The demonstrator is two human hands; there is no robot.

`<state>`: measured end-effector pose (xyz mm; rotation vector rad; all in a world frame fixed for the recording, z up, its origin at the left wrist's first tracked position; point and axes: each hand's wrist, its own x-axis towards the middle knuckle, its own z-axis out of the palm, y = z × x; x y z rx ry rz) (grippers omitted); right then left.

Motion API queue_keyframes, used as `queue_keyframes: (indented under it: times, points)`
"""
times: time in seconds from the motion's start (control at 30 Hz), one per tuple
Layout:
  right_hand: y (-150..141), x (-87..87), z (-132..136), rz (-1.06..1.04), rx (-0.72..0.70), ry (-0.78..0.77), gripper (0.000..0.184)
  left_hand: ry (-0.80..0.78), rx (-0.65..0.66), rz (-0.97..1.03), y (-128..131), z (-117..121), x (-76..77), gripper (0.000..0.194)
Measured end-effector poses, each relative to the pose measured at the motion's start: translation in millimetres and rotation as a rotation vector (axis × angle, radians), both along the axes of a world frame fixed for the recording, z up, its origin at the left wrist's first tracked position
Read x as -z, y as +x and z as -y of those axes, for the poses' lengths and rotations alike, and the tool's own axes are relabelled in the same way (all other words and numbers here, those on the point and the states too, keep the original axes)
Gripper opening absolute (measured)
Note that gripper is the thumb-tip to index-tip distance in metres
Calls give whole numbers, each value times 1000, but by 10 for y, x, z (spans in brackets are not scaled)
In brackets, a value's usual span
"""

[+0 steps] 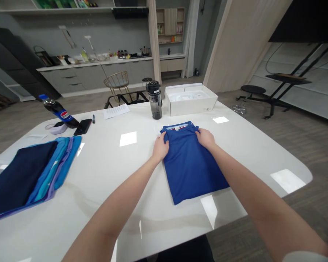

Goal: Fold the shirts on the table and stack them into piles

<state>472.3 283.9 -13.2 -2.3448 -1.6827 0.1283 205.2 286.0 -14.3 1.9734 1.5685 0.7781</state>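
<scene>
A blue shirt (pixel 191 163) lies folded into a long rectangle on the white table (pixel 112 171), its collar at the far end. My left hand (pixel 160 147) grips the shirt's far left corner beside the collar. My right hand (pixel 205 138) grips the far right corner. Both forearms reach forward from the near edge of the table.
A stack of folded blue, teal and purple garments (pixel 30 174) lies at the left. Behind it are a cola bottle (pixel 60 113), a black phone (pixel 83 126), a marker and a paper sheet (pixel 116 110). A dark water bottle (pixel 155 99) and an open white box (pixel 190 98) stand beyond the shirt.
</scene>
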Motion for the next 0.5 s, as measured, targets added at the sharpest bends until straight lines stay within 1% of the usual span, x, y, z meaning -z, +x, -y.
queue_keyframes:
  times: [0.07,0.13,0.2,0.27,0.3,0.37,0.4,0.43,0.47,0.5]
  points:
    - [426,-18,-78,4,52,-2,33,0,39,97,375,-113,32,51]
    - [830,-37,-189,1,108,3,35,1,53,157,738,-278,79,39]
    - [1196,-50,-309,-6,166,46,36,-28,61,179,1066,-449,131,26]
    - [1496,-48,-406,-42,216,113,39,-73,97,186,1327,-563,173,26]
    - [1612,-39,-435,-73,225,147,43,-86,115,187,1423,-581,185,30]
    - [1761,-7,-445,-143,202,194,54,-56,132,174,1536,-532,186,49]
    - [1792,15,-424,-163,173,203,58,-6,141,148,1555,-471,176,60]
    - [1796,38,-387,-164,140,203,60,62,164,106,1555,-396,161,67]
    - [1777,62,-336,-146,110,200,60,136,211,45,1542,-313,144,68]
    - [1741,86,-274,-115,85,193,59,196,286,-32,1521,-231,128,65]
